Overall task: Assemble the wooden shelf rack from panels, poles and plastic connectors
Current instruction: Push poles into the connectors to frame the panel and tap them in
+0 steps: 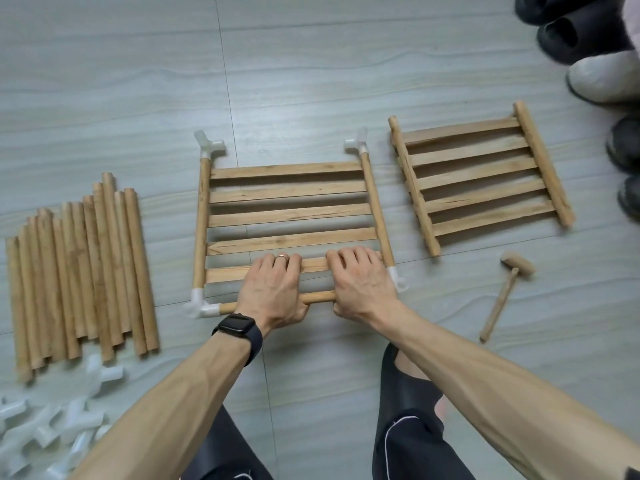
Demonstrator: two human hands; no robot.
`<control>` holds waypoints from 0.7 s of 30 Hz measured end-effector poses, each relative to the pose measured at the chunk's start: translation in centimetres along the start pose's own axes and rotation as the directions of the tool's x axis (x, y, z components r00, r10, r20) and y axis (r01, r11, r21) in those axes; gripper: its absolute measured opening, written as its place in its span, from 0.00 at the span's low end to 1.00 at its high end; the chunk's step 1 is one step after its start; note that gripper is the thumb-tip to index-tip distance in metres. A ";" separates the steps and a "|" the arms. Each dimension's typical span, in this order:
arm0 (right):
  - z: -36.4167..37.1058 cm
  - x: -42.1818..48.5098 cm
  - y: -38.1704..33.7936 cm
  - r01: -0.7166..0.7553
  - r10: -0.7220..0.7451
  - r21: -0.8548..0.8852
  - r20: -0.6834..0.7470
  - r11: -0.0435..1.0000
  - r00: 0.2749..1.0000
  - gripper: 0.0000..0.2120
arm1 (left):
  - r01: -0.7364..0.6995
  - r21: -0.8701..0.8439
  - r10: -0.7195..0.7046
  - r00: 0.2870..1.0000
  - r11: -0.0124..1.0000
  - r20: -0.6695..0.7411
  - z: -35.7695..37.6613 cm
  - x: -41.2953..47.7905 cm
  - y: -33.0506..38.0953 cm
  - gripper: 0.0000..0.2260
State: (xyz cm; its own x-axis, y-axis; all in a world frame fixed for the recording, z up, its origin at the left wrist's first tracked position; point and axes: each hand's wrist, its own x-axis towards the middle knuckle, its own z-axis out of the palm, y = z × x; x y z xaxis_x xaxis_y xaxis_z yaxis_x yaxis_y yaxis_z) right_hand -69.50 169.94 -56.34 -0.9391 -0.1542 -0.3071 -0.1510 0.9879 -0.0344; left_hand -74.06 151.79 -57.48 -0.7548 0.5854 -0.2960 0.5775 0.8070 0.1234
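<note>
While under both hands (275, 292) (363, 287) — pole (318, 297) beside panel (287, 192)

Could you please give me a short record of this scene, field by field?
panel: flat on floor, four corner connectors
pole: plugged into near-left connector; right end hidden
grips: left hand and right hand both hold pole, fingers over nearest slat
right of panel: second panel, mallet
left: spare poles, loose connectors
</note>
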 end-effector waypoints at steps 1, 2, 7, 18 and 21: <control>-0.1 0.1 0.2 0.001 -0.001 -0.004 0.003 1.000 1.000 0.23 | 0.007 0.002 -0.007 1.000 1.000 -0.003 -0.1 0.2 0.1 0.23; -0.2 0.3 0.4 -0.001 0.001 -0.004 0.009 1.000 1.000 0.22 | 0.011 0.003 -0.011 1.000 1.000 -0.006 -0.1 0.4 0.2 0.22; 0.3 0.6 1.5 -0.004 0.004 0.018 0.009 1.000 1.000 0.25 | 0.026 -0.009 -0.026 0.999 1.000 0.026 -0.1 0.9 0.7 0.27; 1.6 -2.2 1.7 -0.146 0.117 0.152 0.182 0.978 0.976 0.38 | 0.411 -0.361 -0.467 0.881 0.837 -0.081 -1.6 0.1 -5.8 0.24; 1.5 -2.9 -0.9 -0.270 0.214 0.265 0.223 0.926 0.951 0.26 | 0.574 -0.337 -0.583 0.808 0.747 0.085 -1.4 -0.2 -8.6 0.25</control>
State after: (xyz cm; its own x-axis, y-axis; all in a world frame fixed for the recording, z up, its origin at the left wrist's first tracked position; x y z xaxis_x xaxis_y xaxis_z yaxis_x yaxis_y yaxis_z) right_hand -66.22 169.50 -56.81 -0.8567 0.0676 -0.5113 0.1957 0.9598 -0.2011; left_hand -79.27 144.84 -57.13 -0.9202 -0.0039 -0.3913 -0.1068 0.9645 0.2414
